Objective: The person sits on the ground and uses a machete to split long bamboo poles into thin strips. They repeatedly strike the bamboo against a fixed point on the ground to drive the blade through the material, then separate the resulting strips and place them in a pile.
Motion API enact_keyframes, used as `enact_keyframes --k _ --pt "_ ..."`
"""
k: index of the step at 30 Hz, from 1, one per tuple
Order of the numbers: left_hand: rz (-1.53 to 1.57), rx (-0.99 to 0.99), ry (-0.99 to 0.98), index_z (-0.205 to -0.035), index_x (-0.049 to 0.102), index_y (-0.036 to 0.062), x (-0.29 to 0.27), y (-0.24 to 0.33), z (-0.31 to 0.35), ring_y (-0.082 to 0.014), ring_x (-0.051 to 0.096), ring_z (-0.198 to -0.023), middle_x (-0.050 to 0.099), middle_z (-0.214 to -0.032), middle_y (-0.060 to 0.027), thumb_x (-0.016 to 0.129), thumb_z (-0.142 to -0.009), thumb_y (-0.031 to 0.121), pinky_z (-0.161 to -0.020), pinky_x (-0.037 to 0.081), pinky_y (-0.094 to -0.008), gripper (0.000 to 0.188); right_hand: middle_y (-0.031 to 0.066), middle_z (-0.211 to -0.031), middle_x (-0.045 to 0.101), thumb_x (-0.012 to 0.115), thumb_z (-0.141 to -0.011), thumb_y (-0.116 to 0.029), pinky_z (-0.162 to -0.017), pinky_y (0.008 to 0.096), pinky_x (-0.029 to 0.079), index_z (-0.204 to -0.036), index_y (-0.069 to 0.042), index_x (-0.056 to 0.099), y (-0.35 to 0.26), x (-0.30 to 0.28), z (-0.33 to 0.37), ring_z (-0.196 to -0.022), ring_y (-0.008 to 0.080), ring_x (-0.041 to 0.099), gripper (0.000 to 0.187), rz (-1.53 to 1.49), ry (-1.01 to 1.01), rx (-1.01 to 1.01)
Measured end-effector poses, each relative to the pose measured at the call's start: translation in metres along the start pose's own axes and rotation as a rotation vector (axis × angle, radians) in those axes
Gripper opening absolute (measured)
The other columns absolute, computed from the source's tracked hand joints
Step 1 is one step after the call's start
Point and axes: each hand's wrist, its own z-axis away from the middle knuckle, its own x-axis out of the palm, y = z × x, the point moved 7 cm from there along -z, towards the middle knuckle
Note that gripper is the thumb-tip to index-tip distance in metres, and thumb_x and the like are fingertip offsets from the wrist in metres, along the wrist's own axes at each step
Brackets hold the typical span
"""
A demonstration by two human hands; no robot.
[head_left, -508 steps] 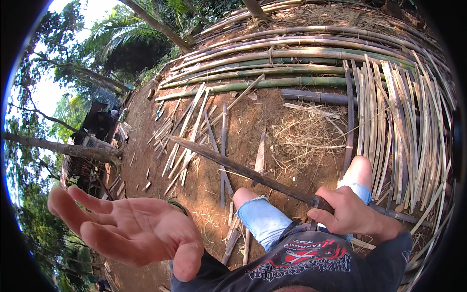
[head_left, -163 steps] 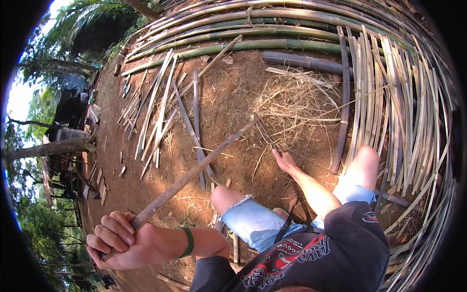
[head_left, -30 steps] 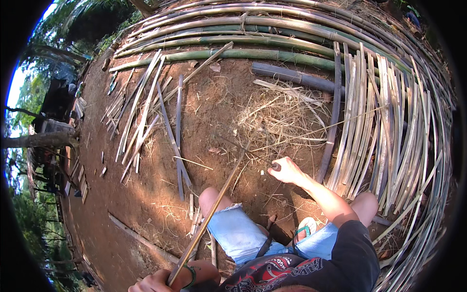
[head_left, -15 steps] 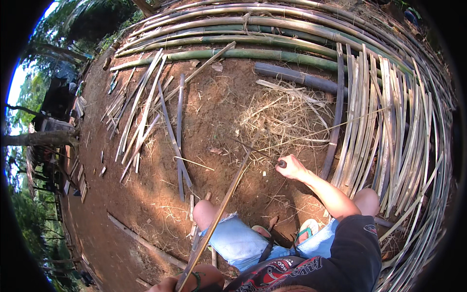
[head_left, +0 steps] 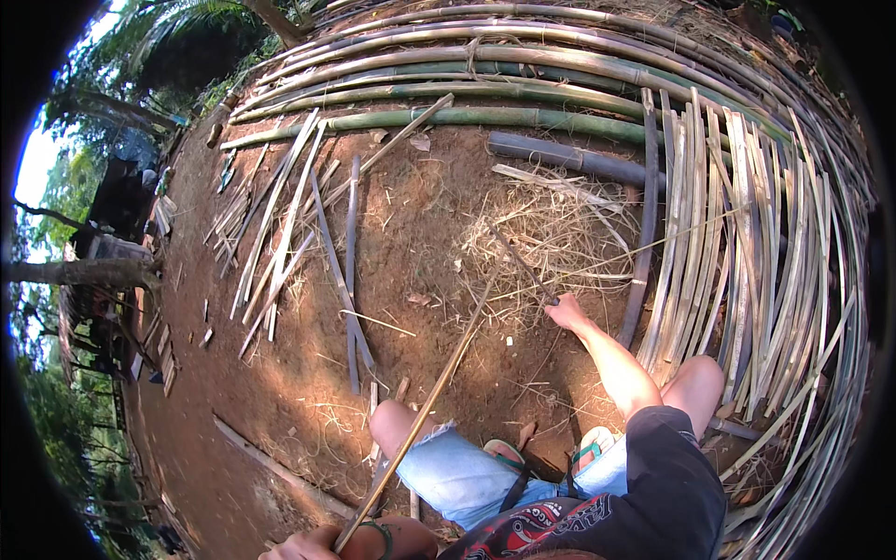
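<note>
My right hand [head_left: 567, 312] is closed round the dark handle of a long knife [head_left: 523, 265]. Its thin blade points away and to the left, over a heap of shavings. In my left hand [head_left: 306, 544], at the lower edge, one end of a long split bamboo strip [head_left: 431, 399] is gripped. The strip slants up and away past my left knee, its far end thin and pointed near the heap. Blade and strip appear apart, with a gap of soil showing between them.
Curly bamboo shavings [head_left: 532, 229] lie on the soil ahead. Long bamboo poles [head_left: 420, 91] stretch across the back. Many split bamboo strips [head_left: 686, 243] lie on the right, while looser strips [head_left: 280, 224] are scattered at the left. My sandalled feet [head_left: 588, 448] rest between my knees.
My right hand has moved a little farther away, and the knife has swung off the bamboo strip to point farther forward. The strip stays in my left hand, tilted slightly differently.
</note>
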Motion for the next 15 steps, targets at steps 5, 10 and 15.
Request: enact_keyframes --k 5,10,15 --pt "-0.188 0.0 0.169 -0.061 0.034 0.0166 -0.035 0.018 -0.006 -0.0028 0.019 -0.037 0.029 -0.044 0.0061 0.05 -0.099 0.046 -0.039 0.016 -0.0221 0.051 0.0172 -0.063 0.063 0.065 -0.076 -0.023 -0.062 0.0394 0.05 -0.071 0.004 0.063 -0.053 0.001 0.038 -0.062 0.0258 0.065 0.027 0.073 -0.03 -0.035" --pt "-0.26 -0.149 0.094 -0.065 0.029 0.0172 -0.045 0.034 -0.03 -0.0055 0.014 -0.043 0.023 -0.05 0.0064 0.042 -0.104 0.039 -0.043 0.017 -0.0231 0.046 0.0169 -0.059 0.059 0.066 -0.078 -0.022 -0.056 0.0401 0.047 -0.071 0.0 0.058 -0.145 -0.015 0.171 -0.055 0.0264 0.061 0.025 0.065 -0.139 -0.533" --pt "-0.22 -0.207 0.034 -0.065 0.029 0.0178 -0.038 0.024 -0.045 -0.0047 0.016 -0.042 0.024 -0.05 0.0068 0.042 -0.103 0.04 -0.043 0.017 -0.0228 0.047 0.0174 -0.053 0.053 0.067 -0.077 -0.022 -0.052 0.0407 0.043 -0.064 -0.001 0.054 -0.131 0.001 0.162 -0.048 0.0289 0.053 0.028 0.077 -0.131 -0.64"
